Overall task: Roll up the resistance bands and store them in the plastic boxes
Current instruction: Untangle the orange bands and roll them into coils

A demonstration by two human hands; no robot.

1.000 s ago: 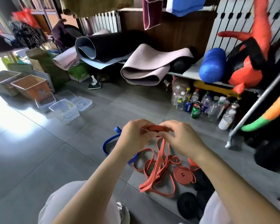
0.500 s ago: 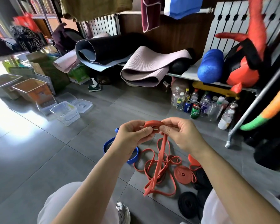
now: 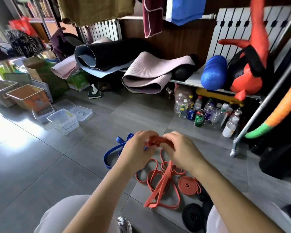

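Both forearms reach forward, meeting mid-view. The left hand (image 3: 136, 148) and right hand (image 3: 180, 151) curl their fingers and pinch the folded end of the orange band (image 3: 156, 141) between them. The rest of the band hangs toward 6 o'clock onto the floor. A clear plastic box (image 3: 64, 122) sits at 10 o'clock, well apart.

A rolled black-and-blue exercise mat (image 3: 107, 54) lies on the low shelf (image 3: 194, 78) at about eleven o'clock. A folded pale pink ribbed mat (image 3: 149, 78) sags off the shelf edge at twelve, touching it. At one o'clock a blue foam roller (image 3: 213, 72) rests against a red-and-black padded bag (image 3: 245, 78). Below them a cluster of plastic bottles and drink cans (image 3: 207, 113) stands on the grey tiled floor (image 3: 40, 174). An olive cloth (image 3: 94, 9), a maroon towel (image 3: 152, 14) and a blue cloth (image 3: 185, 9) hang overhead at twelve.
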